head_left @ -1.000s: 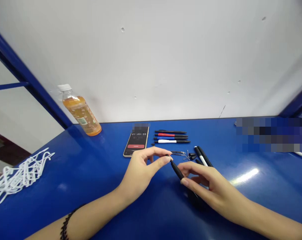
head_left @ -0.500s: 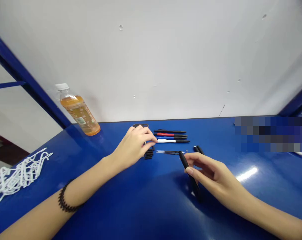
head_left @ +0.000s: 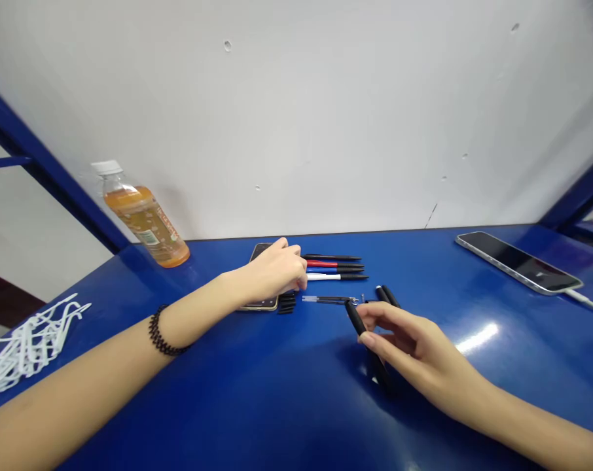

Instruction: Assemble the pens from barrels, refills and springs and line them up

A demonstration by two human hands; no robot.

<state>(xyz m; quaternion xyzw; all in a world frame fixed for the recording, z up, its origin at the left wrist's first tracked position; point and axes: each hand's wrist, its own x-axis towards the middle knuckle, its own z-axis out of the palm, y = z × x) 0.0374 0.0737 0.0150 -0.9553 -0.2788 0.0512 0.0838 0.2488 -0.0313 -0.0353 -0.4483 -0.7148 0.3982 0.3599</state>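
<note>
My left hand (head_left: 279, 269) reaches forward over a phone (head_left: 260, 302), its fingers curled together beside a row of pens (head_left: 336, 266) with black, red, blue and white barrels. What its fingertips pinch, if anything, is hidden. A small stack of black pen grips (head_left: 287, 302) lies just under it. My right hand (head_left: 408, 343) holds a black pen barrel (head_left: 356, 318), tilted with its tip up to the left. Thin ink refills (head_left: 328, 299) and two more black barrels (head_left: 387, 295) lie between the hands on the blue table (head_left: 277, 399).
A bottle of orange drink (head_left: 142, 219) stands at the back left by the white wall. White plastic pieces (head_left: 19, 343) are heaped at the left edge. A second phone (head_left: 520, 262) with a cable lies at the back right.
My left hand let go of the barrel's tip and moved forward to the phone and the row of pens. My right hand kept the black barrel and shifted slightly left.
</note>
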